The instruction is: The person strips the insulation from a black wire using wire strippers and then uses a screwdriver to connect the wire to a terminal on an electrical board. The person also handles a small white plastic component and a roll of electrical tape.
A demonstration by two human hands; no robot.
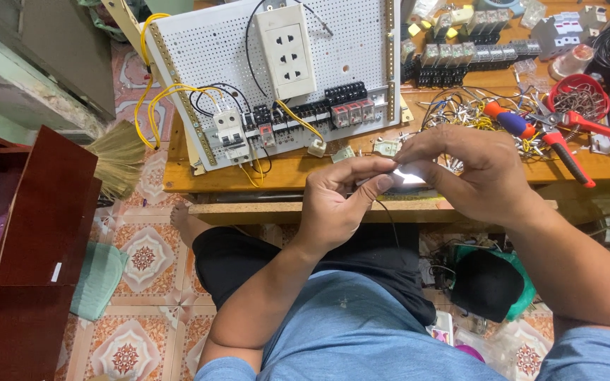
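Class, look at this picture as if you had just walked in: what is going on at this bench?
A seated person holds a small white part between both hands, the left hand and the right hand, with a thin black wire hanging from it. On the wooden table ahead leans a white perforated board carrying a socket, breakers and yellow wiring. Red-handled pliers lie to the right among loose wires.

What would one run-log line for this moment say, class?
left hand: pinching small white part | right hand: pinching same part | black wire: hangs below | perforated panel: behind, on bench
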